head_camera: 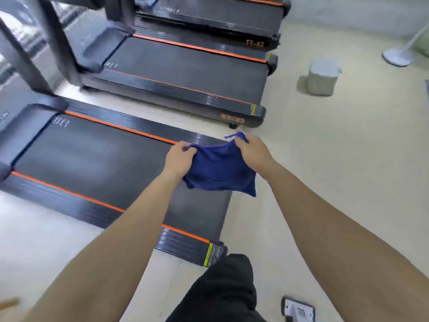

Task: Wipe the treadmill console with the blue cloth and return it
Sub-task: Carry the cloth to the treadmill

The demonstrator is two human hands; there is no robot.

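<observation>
We pinch the cloth [219,169] in both grips, left hand [178,159], right hand [253,151]. Loose corners could slip onto the treadmill [92,156].

- Single head-worn view, wide-angle, looking forward and steeply down from standing height
- Both forearms enter from the lower edge and meet near centre, where the left hand [178,159] and right hand [251,151] grip the blue cloth [219,169]
- The nearest treadmill [92,159] runs from the left edge toward the centre, close below the camera; two more treadmills recede toward the top
- Pale floor [336,147] fills the right side; straight edges bow near the frame borders
</observation>
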